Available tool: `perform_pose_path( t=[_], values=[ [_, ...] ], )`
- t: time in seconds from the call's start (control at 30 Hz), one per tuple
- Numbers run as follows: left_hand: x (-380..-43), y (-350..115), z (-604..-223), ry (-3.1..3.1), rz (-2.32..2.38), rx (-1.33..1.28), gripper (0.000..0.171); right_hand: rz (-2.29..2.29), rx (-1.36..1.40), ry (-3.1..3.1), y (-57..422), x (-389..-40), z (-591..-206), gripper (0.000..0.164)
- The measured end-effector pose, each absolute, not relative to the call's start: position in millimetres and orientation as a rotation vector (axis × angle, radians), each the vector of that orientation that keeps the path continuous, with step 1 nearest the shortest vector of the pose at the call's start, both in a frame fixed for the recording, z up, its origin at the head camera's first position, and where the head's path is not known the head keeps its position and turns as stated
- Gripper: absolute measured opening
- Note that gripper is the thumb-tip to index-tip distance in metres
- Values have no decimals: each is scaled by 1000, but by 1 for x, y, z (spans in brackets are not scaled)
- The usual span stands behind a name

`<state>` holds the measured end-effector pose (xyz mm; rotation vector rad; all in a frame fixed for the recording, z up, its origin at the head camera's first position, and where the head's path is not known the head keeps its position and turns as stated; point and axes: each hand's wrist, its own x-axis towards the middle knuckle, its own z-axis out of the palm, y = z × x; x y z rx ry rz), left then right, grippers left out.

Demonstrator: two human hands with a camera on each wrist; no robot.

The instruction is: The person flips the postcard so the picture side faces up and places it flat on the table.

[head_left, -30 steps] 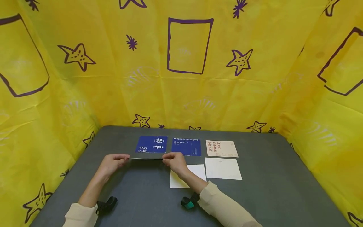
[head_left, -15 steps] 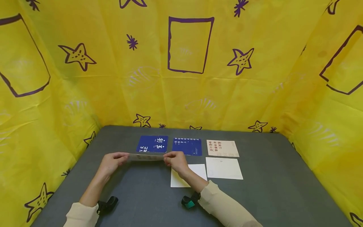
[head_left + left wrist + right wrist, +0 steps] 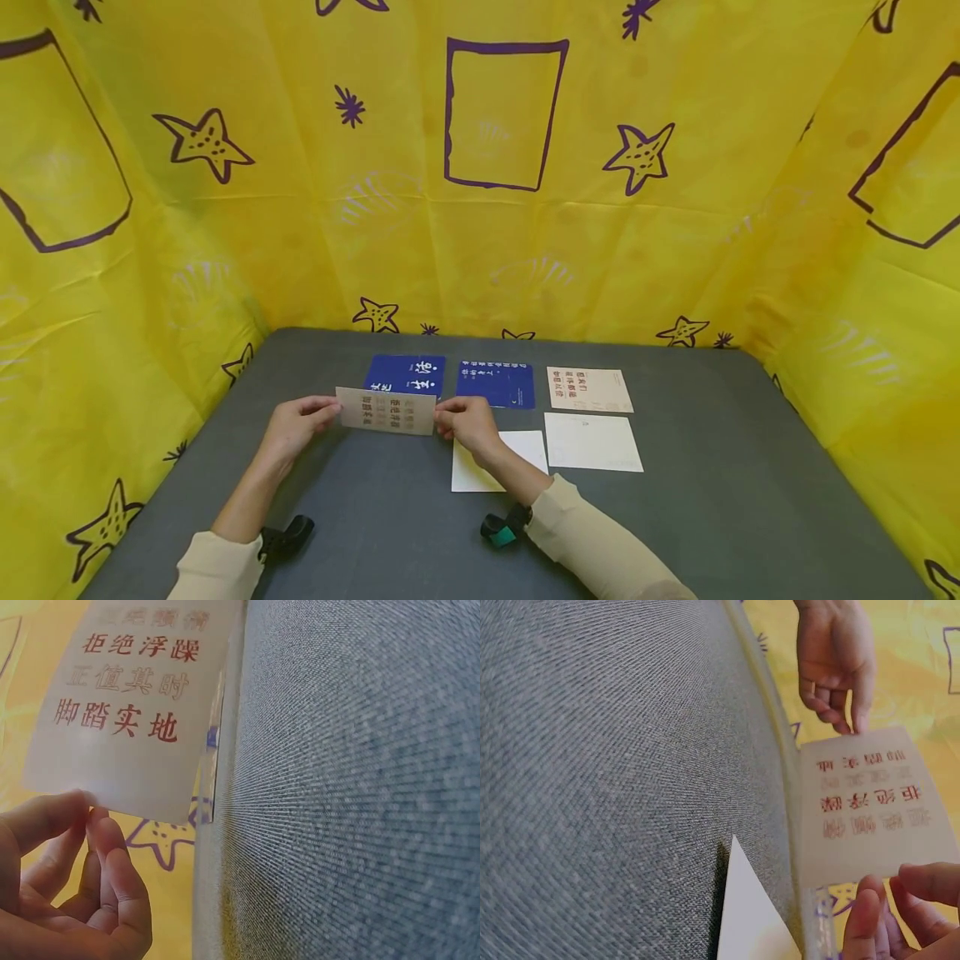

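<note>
A cream card point(image 3: 387, 411) with lines of red-brown Chinese characters is held tilted above the table, its printed face toward the head camera. My left hand point(image 3: 294, 432) pinches its left edge between thumb and fingers. At the opposite edge, my right hand point(image 3: 468, 427) pinches it the same way. The left wrist view shows the card's point(image 3: 124, 705) lettering close up, with the left thumb and fingers at its border. In the right wrist view, both hands grip opposite ends of the card point(image 3: 870, 810). Part of a blue card point(image 3: 405, 372) is hidden behind it.
A second blue card point(image 3: 495, 385) lies at the back, with a cream printed card point(image 3: 588, 389) to its right. Nearer lie a pale card point(image 3: 592, 442) and a white card point(image 3: 498, 467), partly under the right forearm. Yellow patterned cloth point(image 3: 495, 250) surrounds the grey table point(image 3: 375, 533).
The held card has turned from edge-on to showing its printed face. Both hands keep their pinch in nearly the same place. The other cards have not moved.
</note>
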<state>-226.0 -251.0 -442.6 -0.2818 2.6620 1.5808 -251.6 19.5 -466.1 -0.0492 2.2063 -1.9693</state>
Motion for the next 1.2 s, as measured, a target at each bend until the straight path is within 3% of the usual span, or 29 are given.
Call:
perform_pose_path(
  t=[0.83, 1.2],
  values=[
    [-224, -243, -451, 2552, 1649, -357, 37, -1985, 11, 2137, 17, -248, -469, 10],
    [-223, -240, -451, 2510, 1517, -235, 41, -1915, 8, 2154, 17, -248, -474, 12]
  ],
)
